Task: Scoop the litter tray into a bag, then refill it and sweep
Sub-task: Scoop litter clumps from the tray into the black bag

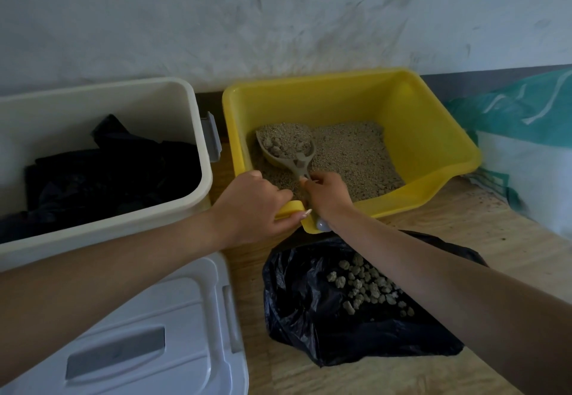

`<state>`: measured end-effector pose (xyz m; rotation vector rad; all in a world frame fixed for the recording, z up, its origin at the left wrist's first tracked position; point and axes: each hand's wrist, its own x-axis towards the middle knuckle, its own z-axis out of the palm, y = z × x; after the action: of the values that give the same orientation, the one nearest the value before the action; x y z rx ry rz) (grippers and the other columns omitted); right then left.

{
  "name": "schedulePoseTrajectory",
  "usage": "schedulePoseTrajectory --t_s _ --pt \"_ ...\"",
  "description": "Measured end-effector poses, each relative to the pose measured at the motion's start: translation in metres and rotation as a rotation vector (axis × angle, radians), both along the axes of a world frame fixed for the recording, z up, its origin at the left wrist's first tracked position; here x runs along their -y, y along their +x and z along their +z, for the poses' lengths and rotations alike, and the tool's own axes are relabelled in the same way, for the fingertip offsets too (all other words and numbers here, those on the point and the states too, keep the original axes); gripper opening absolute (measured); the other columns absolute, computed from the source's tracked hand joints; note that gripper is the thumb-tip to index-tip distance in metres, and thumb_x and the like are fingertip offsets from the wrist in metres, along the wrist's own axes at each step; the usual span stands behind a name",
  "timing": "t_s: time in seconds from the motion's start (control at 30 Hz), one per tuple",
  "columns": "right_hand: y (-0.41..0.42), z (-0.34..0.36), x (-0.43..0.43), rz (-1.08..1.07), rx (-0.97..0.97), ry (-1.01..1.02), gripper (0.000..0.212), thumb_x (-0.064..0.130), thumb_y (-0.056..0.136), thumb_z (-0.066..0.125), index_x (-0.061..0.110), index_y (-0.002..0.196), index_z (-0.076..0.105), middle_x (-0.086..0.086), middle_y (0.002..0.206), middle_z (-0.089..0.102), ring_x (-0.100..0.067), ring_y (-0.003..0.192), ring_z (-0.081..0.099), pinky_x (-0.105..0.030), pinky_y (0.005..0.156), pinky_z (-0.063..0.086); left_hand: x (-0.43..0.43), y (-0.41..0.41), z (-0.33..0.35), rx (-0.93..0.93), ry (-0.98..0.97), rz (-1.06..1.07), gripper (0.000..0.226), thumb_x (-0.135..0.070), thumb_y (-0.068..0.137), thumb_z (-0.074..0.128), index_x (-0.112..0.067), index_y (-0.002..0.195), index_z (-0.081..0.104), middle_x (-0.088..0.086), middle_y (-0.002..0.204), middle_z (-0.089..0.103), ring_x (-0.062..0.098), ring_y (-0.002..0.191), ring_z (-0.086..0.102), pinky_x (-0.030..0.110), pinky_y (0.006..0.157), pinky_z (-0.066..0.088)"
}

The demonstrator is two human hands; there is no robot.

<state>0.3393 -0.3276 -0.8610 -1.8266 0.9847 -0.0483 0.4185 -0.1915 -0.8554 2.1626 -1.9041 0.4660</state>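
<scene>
The yellow litter tray (433, 147) sits in the centre right of the frame on a wooden floor (464, 224), against a pale wall (278, 7); grey litter (349, 159) covers its bottom; the left hand (250, 205) is curled closed over the tray's near left corner, fingers wrapped on the rim and the thumb pressed along the outside; the right hand (328, 196) is closed narrowly around the handle of a grey scoop (288, 147), whose bowl lies in the upper left part of the tray, heaped with litter and a few clumps; just below the tray, in the lower centre, a black bag (309, 317) lies open on the floor with pale clumps (365, 286) gathered inside it, partly crossed by the right forearm; at the left of the frame a white bin (198, 147) holds dark plastic, touching or nearly touching the tray's side; its white lid (154, 332) lies in the lower left; a teal and white sack (526, 147) leans at the right edge.
</scene>
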Motion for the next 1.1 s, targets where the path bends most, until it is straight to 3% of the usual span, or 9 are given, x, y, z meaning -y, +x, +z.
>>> schedulePoseTrajectory --t_s 0.17,0.37,0.43,0.57,0.7,0.8,0.9,1.03,1.1 --pt "-0.006 0.008 0.005 -0.019 0.077 -0.002 0.018 0.02 0.098 0.05 0.01 0.099 0.065 -0.001 0.064 0.058 -0.012 0.052 0.056 -0.025 0.052 0.047 -0.001 0.001 0.0 0.005 0.043 0.018 0.055 -0.053 0.092 0.031 -0.017 0.06 0.056 -0.001 0.042 0.051 0.019 0.037 0.047 0.028 0.055 0.039" --pt "-0.033 0.015 0.01 0.033 0.145 -0.074 0.019 0.021 0.099 0.05 0.011 0.104 0.065 -0.003 0.066 0.057 -0.006 0.046 0.057 -0.016 0.046 0.044 -0.001 -0.001 0.006 -0.052 0.095 0.035 0.061 -0.058 0.092 0.021 -0.017 0.065 0.057 0.0 0.047 0.054 0.02 0.042 0.049 0.034 0.062 0.046" --pt "-0.042 0.018 0.012 0.001 0.153 -0.092 0.021 0.022 0.099 0.05 0.01 0.103 0.066 -0.004 0.066 0.057 -0.005 0.045 0.056 -0.019 0.049 0.046 -0.002 -0.001 0.007 -0.058 0.122 0.041 0.063 -0.059 0.091 0.017 -0.017 0.068 0.058 -0.001 0.049 0.055 0.019 0.044 0.05 0.034 0.065 0.045" --pt "-0.057 0.026 0.012 -0.012 0.154 -0.1 0.018 0.023 0.099 0.05 0.012 0.1 0.064 -0.006 0.065 0.057 0.0 0.04 0.053 -0.012 0.04 0.04 -0.004 -0.002 0.01 -0.08 0.156 0.044 0.067 -0.063 0.089 0.008 -0.019 0.073 0.058 -0.002 0.054 0.057 0.018 0.05 0.054 0.031 0.071 0.042" --pt "-0.07 0.035 0.016 -0.042 0.174 -0.096 0.016 0.024 0.1 0.048 0.015 0.101 0.062 -0.005 0.066 0.055 -0.006 0.046 0.056 -0.022 0.047 0.042 -0.004 -0.003 0.012 -0.068 0.192 0.047 0.071 -0.065 0.087 0.001 -0.022 0.078 0.057 -0.003 0.058 0.059 0.016 0.054 0.054 0.029 0.072 0.038" --pt "-0.077 0.042 0.021 0.015 0.16 -0.144 0.013 0.024 0.099 0.049 0.02 0.104 0.06 -0.007 0.073 0.058 -0.01 0.051 0.058 -0.02 0.047 0.044 -0.004 -0.004 0.013 -0.066 0.195 0.047 0.072 -0.065 0.086 0.002 -0.022 0.081 0.059 -0.003 0.06 0.059 0.016 0.055 0.054 0.028 0.069 0.034" --pt "-0.083 0.045 0.025 -0.058 0.181 -0.102 0.018 0.024 0.099 0.049 0.014 0.107 0.062 -0.004 0.066 0.054 -0.013 0.052 0.057 -0.029 0.054 0.046 -0.004 -0.005 0.014 -0.057 0.198 0.049 0.072 -0.066 0.086 0.003 -0.022 0.082 0.06 -0.003 0.06 0.06 0.017 0.055 0.055 0.027 0.068 0.028" --pt "-0.092 0.047 0.024 -0.009 0.159 -0.094 0.016 0.025 0.099 0.05 0.02 0.11 0.059 -0.004 0.067 0.057 -0.012 0.052 0.059 -0.021 0.047 0.046 -0.004 -0.006 0.016 -0.079 0.206 0.052 0.075 -0.066 0.083 0.0 -0.021 0.083 0.06 -0.002 0.061 0.06 0.017 0.056 0.055 0.028 0.069 0.03" --pt "-0.094 0.047 0.024 -0.038 0.16 -0.079 0.021 0.026 0.099 0.05 0.017 0.115 0.06 -0.003 0.065 0.059 -0.016 0.055 0.06 -0.025 0.051 0.048 -0.005 -0.006 0.017 -0.079 0.21 0.055 0.076 -0.067 0.082 -0.001 -0.021 0.082 0.059 -0.002 0.061 0.06 0.017 0.057 0.055 0.028 0.069 0.031"
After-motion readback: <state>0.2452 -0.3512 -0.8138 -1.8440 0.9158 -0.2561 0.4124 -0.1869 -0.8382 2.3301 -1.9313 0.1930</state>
